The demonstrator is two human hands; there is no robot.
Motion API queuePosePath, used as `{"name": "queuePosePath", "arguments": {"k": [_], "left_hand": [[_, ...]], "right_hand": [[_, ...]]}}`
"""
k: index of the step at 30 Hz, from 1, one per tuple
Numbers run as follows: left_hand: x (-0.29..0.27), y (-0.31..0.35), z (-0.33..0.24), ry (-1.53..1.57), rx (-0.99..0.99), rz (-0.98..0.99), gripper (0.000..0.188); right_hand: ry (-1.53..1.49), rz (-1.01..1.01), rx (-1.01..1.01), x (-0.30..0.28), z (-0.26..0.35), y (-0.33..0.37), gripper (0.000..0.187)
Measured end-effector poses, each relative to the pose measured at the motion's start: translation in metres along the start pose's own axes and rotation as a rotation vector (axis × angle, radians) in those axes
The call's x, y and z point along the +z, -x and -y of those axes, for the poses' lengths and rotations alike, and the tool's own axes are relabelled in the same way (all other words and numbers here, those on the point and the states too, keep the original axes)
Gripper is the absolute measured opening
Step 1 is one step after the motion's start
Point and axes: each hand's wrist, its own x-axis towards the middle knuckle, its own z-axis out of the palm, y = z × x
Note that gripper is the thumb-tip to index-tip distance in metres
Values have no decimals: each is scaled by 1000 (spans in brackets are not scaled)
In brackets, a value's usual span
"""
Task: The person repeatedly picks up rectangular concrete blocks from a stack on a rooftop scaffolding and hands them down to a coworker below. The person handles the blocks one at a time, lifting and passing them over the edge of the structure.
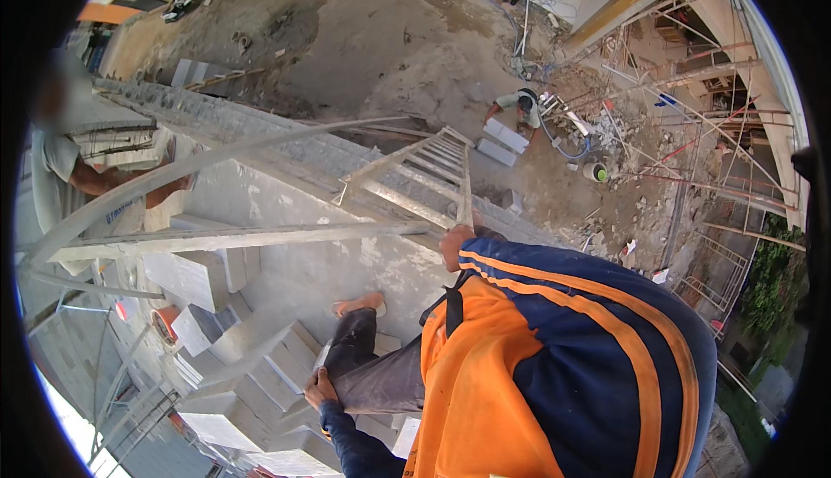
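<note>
My right hand [454,246] is closed around the top end of a pale, dusty ladder [421,173] that slopes down over the slab edge. Lower left, my left hand [320,388] rests by my bent knee with its fingers curled. A thin pale edge shows just above those fingers, and I cannot make out what it is or whether I grip it. Light-grey building blocks [290,357] lie stacked beside this hand. My sandalled foot [359,305] stands on the concrete slab [299,275].
Another person [61,166] is at the left behind a sloping bar [216,156] and a beam [251,237]. Below, a worker [524,108] bends over pale blocks [502,141]. Scaffolding [718,115] rises at the right, near rubble and a bucket [595,172]. The slab drops off beyond its edge.
</note>
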Motion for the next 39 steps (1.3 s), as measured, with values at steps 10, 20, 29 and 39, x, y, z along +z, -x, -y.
{"name": "queuePosePath", "arguments": {"k": [10,20,29,39], "left_hand": [[-3,3,-13,-4,-13,0,40],[1,7,-4,28,10,8,41],[0,14,-5,11,-15,-22,39],[-5,17,-8,49,-2,-20,40]], "right_hand": [[-92,38,1,-21,4,11,24],[-48,-62,0,10,0,-3,20],[-24,-118,-18,23,-2,-9,18],[-31,-52,-22,15,-3,-6,21]]}}
